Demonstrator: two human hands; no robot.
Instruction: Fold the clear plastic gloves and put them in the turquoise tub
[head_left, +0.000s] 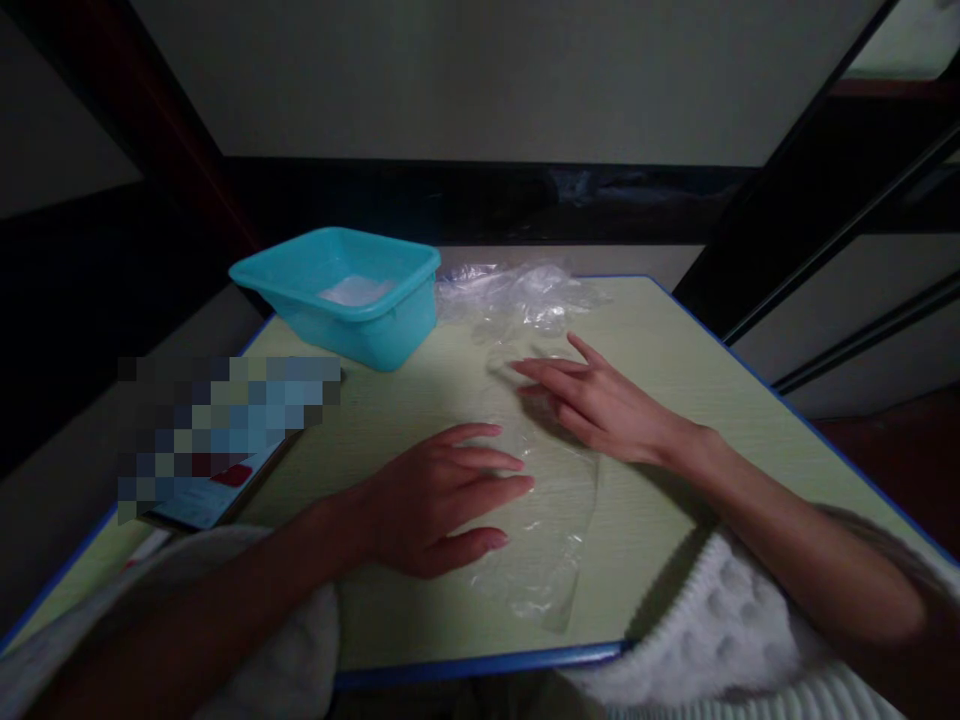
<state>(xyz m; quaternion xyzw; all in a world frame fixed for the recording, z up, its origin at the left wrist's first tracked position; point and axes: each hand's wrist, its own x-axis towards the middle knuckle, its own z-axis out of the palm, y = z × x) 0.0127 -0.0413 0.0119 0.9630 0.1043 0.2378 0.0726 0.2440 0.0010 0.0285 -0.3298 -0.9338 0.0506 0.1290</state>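
Note:
A clear plastic bag (551,530) lies flat on the pale yellow-green table, its lower end near the front edge. Over its left side is my left hand (454,500), palm down with the fingers apart. My right hand (585,395) is at the bag's far end, fingers stretched out and the thumb raised. Whether the fingertips touch the film cannot be made out. Behind the right hand sits a crumpled heap of clear plastic bags (525,295).
A turquoise plastic basin (405,335) with something white inside stands at the back left. Left of my left hand lies a phone-like device (199,500), partly pixelated. The table (675,400) has a blue edge; a panelled wall (487,80) rises behind it.

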